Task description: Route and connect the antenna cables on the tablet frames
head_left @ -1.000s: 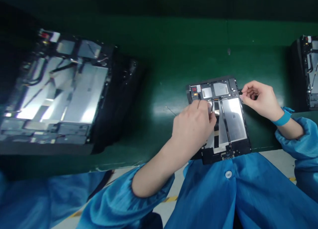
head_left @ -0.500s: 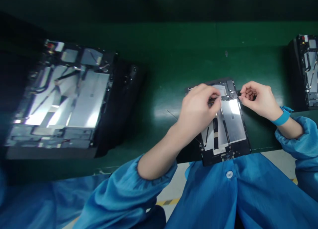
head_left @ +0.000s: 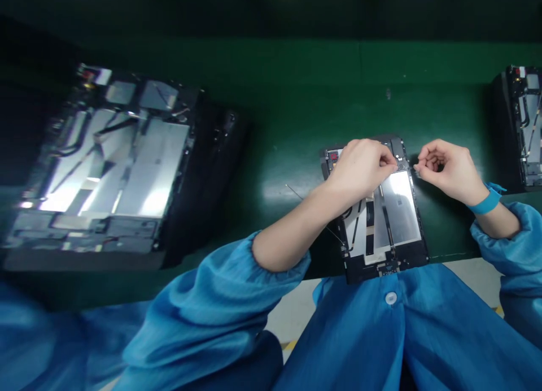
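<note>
An opened tablet [head_left: 404, 207] lies at the front edge of the green bench, its silvery inside and dark ribbon cables facing up. Across its upper part reaches my left hand [head_left: 366, 162], thumb and forefinger pinched together at the tablet's upper right; whatever lies between the fingertips is too small to make out. Just off the tablet's right side, my right hand [head_left: 446, 168] has its fingers curled, with thumb and forefinger holding a tiny item that I cannot identify. A blue band circles the right wrist.
A stack of similar opened tablets [head_left: 139, 170] stands at the left, blurred. Another stack [head_left: 531, 120] is cut off by the right edge. A thin wire [head_left: 295, 192] sticks out left of the middle tablet. The green bench [head_left: 305, 108] extends behind.
My left hand has moved right across the tablet to its upper right corner, baring the upper left corner. My right hand has shifted slightly right, away from the tablet's edge.
</note>
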A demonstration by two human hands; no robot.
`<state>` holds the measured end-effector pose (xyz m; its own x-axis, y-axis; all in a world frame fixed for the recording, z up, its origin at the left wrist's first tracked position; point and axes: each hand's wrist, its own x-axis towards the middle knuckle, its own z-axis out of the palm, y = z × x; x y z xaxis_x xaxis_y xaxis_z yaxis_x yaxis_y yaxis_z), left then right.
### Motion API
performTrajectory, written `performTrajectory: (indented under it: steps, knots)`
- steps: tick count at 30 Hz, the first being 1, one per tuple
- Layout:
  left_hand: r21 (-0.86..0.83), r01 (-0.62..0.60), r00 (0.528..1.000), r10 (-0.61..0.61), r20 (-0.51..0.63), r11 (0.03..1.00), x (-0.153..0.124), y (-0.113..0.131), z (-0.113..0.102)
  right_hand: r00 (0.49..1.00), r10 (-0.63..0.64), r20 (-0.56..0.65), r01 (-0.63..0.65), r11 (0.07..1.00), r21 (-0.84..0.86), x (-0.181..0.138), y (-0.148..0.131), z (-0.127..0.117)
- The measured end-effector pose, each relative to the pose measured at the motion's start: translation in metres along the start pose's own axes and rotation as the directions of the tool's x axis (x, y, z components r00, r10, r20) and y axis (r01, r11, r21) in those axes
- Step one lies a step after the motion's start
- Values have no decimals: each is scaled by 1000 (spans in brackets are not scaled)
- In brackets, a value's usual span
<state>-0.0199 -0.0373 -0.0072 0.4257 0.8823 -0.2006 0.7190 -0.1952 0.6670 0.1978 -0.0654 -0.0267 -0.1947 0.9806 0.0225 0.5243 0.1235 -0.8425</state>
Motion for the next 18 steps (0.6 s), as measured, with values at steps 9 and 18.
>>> performTrajectory:
  steps: [9,18]
  knots:
    - [29,-239,971,239,-8,971,3,3,6,997,-25,-73,37,986,162,7,-13,7]
    - [21,-25,987,28,-156,999,1,-8,7,994,85,67,-97,973,208,20,2,22]
